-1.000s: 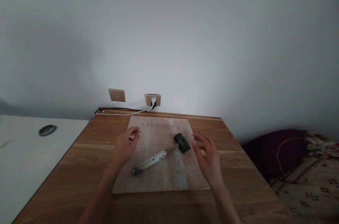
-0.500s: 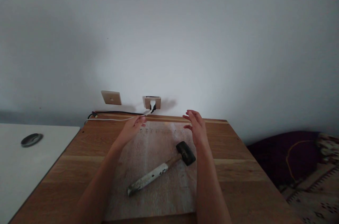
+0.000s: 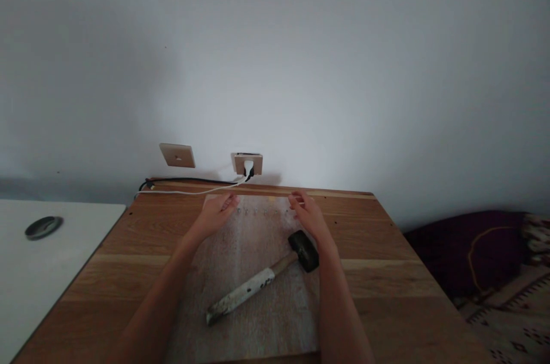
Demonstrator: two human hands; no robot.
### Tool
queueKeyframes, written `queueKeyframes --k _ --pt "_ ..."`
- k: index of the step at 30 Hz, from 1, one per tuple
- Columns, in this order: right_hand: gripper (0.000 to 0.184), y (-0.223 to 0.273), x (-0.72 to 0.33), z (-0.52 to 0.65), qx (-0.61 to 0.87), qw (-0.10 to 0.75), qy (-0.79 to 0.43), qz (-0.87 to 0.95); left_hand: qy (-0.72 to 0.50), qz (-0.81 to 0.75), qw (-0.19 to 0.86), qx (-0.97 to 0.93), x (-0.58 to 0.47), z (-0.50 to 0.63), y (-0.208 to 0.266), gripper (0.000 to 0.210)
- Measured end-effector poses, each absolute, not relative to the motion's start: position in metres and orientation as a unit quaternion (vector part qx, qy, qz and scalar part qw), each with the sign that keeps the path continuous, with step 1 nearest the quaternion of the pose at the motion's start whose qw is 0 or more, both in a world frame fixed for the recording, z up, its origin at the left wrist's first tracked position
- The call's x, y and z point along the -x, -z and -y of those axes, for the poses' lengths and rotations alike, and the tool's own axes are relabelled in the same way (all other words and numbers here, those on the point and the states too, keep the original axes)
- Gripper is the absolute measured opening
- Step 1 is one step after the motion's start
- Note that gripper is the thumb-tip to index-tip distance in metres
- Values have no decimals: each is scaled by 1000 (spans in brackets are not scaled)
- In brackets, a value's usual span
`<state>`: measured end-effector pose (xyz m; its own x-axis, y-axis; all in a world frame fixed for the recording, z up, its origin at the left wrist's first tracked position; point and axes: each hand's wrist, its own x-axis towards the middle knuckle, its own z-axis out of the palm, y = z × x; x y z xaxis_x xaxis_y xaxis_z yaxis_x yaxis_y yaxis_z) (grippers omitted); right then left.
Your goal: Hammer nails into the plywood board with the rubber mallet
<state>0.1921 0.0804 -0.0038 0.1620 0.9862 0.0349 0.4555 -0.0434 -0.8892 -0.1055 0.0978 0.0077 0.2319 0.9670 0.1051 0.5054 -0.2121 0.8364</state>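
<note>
Left hand (image 3: 217,212) and right hand (image 3: 306,212), fingers loosely parted, are at the far corners of a board (image 3: 275,318) — contact unclear. At lower center, a mallet (image 3: 260,281) lies diagonally on it. Left of center, a wall plate (image 3: 175,155) bears a mark — too small to read.

mallet (image 3: 263,280) on board (image 3: 249,249) | board on table (image 3: 387,278) | socket (image 3: 258,165) on wall (image 3: 283,77) behind | disc (image 3: 43,227) on surface (image 3: 64,263) to left
</note>
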Motion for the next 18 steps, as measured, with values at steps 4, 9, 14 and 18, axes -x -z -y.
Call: queueKeyframes --k 4,9,14,18 --pt "38 9 -192 -81 639 410 -340 555 -349 -524 377 -679 106 -100 -2 40" --pt "38 10 -193 -82 638 411 -343 554 -376 -529 441 -620 106 -104 5 47" --pt "35 9 -195 -81 643 410 -322 561 -404 -535 467 -577 105 -106 7 51" --pt "37 11 -197 -82 651 397 -318 563 -404 -534 469 -576 107 -107 9 51"
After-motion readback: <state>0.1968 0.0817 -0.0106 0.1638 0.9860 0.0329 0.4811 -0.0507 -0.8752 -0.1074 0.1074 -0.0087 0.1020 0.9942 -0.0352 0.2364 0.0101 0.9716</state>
